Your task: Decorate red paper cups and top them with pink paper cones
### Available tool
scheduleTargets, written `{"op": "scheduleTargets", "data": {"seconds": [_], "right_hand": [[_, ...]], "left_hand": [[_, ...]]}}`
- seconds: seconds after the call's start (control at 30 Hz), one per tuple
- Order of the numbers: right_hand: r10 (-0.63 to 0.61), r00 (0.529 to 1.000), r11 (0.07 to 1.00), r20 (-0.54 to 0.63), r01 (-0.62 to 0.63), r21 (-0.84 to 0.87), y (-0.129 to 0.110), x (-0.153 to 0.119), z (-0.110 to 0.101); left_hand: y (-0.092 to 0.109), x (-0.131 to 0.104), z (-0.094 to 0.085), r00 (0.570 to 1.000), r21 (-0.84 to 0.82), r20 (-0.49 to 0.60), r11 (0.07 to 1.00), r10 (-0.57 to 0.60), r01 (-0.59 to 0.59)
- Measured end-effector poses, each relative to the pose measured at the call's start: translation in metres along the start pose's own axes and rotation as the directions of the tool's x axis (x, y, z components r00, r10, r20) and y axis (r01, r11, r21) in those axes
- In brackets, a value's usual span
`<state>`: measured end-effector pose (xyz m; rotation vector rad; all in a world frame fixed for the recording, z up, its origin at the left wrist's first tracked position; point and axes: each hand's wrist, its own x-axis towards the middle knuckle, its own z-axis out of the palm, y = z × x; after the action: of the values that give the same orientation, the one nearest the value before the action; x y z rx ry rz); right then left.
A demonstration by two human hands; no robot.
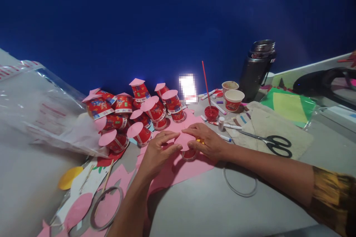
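Note:
A pink paper cone (185, 142) sits on top of an upside-down red paper cup (189, 155) in the middle of the table. From the left, my left hand (164, 152) has its fingers and thumb closed at the cone's edge. My right hand (204, 140) grips the cone's other side, fingertips near its peak and thumb on its front. Both stand over a large pink paper sheet (200, 168). Behind and to the left are several upturned red cups with pink cone tops, one of them a tilted cup (143, 136) close to my left hand.
Scissors (274, 144) lie on a cloth (294, 146) at the right, near markers and a black flask (254, 68). A red pot (211, 114) holds a red stick. Paper cups (234, 100) stand behind. A tape roll (120, 202) and plastic bag (55, 107) are at left.

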<state>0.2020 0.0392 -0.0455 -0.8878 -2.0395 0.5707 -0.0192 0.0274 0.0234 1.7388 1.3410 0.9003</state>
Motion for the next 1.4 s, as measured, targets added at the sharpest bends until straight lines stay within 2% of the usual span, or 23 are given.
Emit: {"op": "scheduleTargets", "data": {"seconds": [0.33,0.57,0.67,1.0,1.13,1.3,1.4], "right_hand": [[-0.004,1.000,0.998,-0.006,0.003,-0.063,0.003,-0.002,0.003],[-0.128,0.988,0.973,-0.085,0.109,-0.203,-0.001,-0.007,0.001],[-0.124,0.989,0.966,-0.082,0.101,-0.237,-0.003,-0.010,0.001],[-0.116,0.990,0.970,-0.086,0.094,-0.225,-0.006,-0.010,0.001],[-0.152,0.983,0.964,-0.101,0.125,-0.236,-0.006,-0.013,-0.003],[-0.124,0.975,0.982,-0.184,0.094,-0.165,0.001,-0.011,-0.003],[-0.109,0.978,0.989,-0.175,0.089,-0.119,0.005,-0.006,-0.001]], "left_hand": [[0.001,0.001,0.002,0.999,-0.020,-0.029,0.999,-0.034,0.033],[0.004,-0.001,0.003,0.997,-0.013,-0.047,0.998,-0.057,0.056],[0.004,-0.001,0.004,0.997,-0.003,-0.054,0.998,-0.063,0.063],[0.004,-0.002,0.005,0.997,0.016,-0.046,0.998,-0.064,0.065],[0.005,-0.001,0.005,0.997,0.031,-0.036,0.997,-0.070,0.071],[0.002,-0.001,0.004,0.999,0.047,-0.014,0.998,-0.038,0.039],[-0.001,0.000,0.004,1.000,0.059,-0.004,0.998,-0.024,0.024]]}}
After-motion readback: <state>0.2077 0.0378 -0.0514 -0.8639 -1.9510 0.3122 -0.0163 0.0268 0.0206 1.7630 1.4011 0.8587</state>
